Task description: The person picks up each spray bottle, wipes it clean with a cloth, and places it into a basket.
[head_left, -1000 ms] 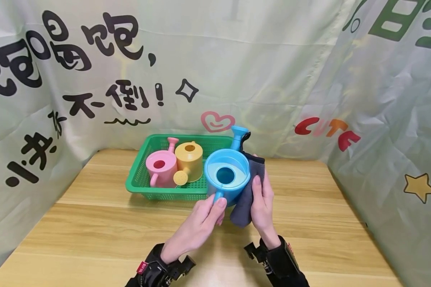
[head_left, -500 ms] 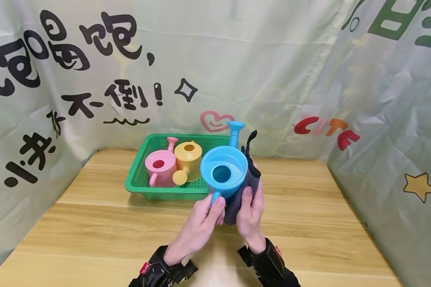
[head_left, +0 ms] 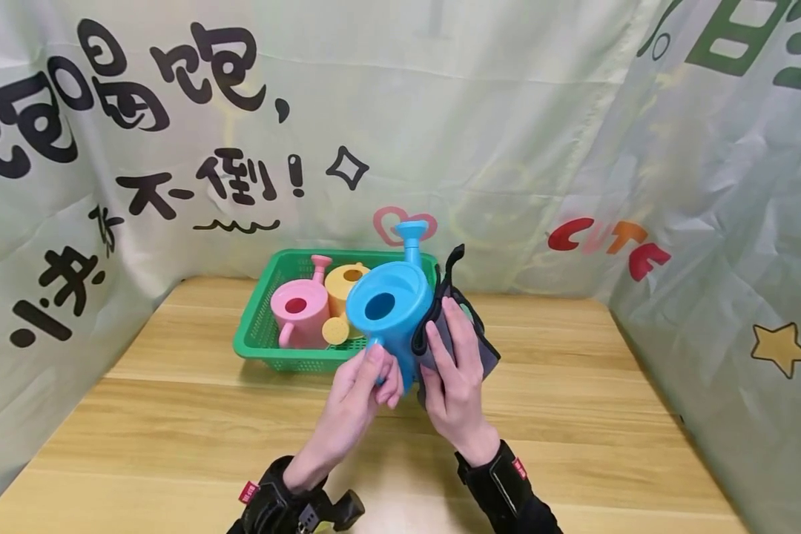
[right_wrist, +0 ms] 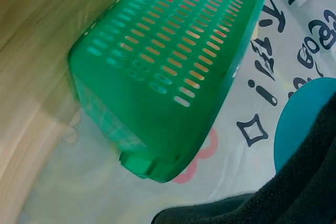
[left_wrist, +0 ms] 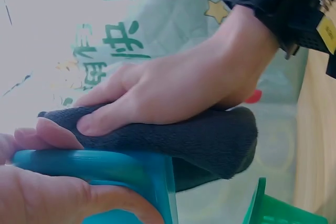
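A blue toy watering can [head_left: 403, 326] is held up in front of the basket, tilted to the left, its spout pointing away. My left hand [head_left: 357, 393] grips its handle; in the left wrist view, left-hand fingers [left_wrist: 58, 132] reach over the can's edge. With my right hand [head_left: 457, 386] I hold a dark grey cloth [head_left: 489, 357], black-edged, against the can's right side. The left wrist view shows the cloth [left_wrist: 210, 140] bunched between the right hand and the can. In the right wrist view, only part of the cloth [right_wrist: 294, 203] and can [right_wrist: 302, 124] shows.
Behind the hands a green perforated basket [head_left: 320, 361] stands on the wooden table [head_left: 173, 430]. Inside are a pink watering can [head_left: 310, 315] and a yellow one [head_left: 340, 289], partly hidden by the blue can. A printed curtain [head_left: 507, 148] encloses the table's back and sides.
The blue watering can has moved left and tipped further left, covering part of the yellow one. My right hand has turned so its back faces up over the cloth, which is now bunched up.
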`<state>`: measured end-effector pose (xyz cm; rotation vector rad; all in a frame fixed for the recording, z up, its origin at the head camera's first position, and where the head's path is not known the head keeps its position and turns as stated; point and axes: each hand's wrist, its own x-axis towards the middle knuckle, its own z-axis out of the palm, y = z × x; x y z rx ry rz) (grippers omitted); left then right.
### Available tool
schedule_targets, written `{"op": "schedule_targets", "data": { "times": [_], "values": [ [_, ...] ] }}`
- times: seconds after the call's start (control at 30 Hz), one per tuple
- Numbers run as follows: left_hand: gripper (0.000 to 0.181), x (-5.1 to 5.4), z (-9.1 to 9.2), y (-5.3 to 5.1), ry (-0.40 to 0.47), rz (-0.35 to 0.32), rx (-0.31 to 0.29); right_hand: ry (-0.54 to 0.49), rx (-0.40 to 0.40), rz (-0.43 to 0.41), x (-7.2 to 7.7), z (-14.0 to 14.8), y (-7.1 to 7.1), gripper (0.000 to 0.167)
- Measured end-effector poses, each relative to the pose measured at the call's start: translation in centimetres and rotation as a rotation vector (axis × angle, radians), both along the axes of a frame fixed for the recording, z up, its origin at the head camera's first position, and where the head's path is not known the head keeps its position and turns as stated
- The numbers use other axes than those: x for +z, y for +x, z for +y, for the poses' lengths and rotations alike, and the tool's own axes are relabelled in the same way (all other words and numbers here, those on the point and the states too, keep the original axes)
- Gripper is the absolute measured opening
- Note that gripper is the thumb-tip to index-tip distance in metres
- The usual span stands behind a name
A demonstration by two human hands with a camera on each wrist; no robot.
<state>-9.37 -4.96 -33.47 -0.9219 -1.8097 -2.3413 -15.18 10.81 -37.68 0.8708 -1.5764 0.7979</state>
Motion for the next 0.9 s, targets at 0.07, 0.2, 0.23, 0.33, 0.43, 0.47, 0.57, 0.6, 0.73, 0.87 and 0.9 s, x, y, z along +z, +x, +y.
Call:
{"op": "schedule_targets", "data": {
  "times": [0.07,0.2,0.23,0.33,0.43,0.47,0.57,0.6,0.73,0.87,0.9],
  "values": [
    [0.043,-0.01,-0.18,-0.12,0.019,-0.021,-0.006,0.016,-0.006,-0.010,-0.09,0.08,-0.05,0.042],
    [0.042,0.00,-0.45,-0.23,0.036,-0.067,-0.016,0.029,-0.007,-0.016,-0.30,0.18,-0.24,0.041],
    [0.041,0.01,-0.50,-0.23,0.036,-0.076,-0.019,0.030,-0.006,-0.015,-0.36,0.20,-0.31,0.041],
    [0.038,0.03,-0.57,-0.24,0.036,-0.086,-0.025,0.026,0.000,-0.005,-0.63,0.26,-0.53,0.042],
    [0.036,-0.02,-0.62,-0.28,0.037,-0.087,-0.023,0.020,0.009,0.006,-0.87,0.26,-0.69,0.042],
    [0.035,-0.04,-0.63,-0.29,0.038,-0.086,-0.022,0.018,0.012,0.009,-0.93,0.25,-0.72,0.042],
    [0.038,-0.11,-0.62,-0.32,0.039,-0.071,-0.020,0.014,0.020,0.009,-0.97,0.22,-0.76,0.043],
    [0.039,-0.12,-0.59,-0.32,0.036,-0.061,-0.018,0.012,0.023,0.006,-0.96,0.22,-0.75,0.043],
    [0.042,-0.12,-0.31,-0.31,0.011,0.006,0.000,-0.003,0.042,-0.036,-0.74,0.22,-0.52,0.044],
    [0.042,-0.26,0.16,-0.17,-0.070,0.060,0.066,-0.037,0.103,-0.140,-0.47,0.15,-0.10,0.044],
    [0.041,-0.34,0.29,-0.14,-0.094,0.071,0.086,-0.051,0.126,-0.172,-0.40,0.11,0.03,0.044]
  ]
}}
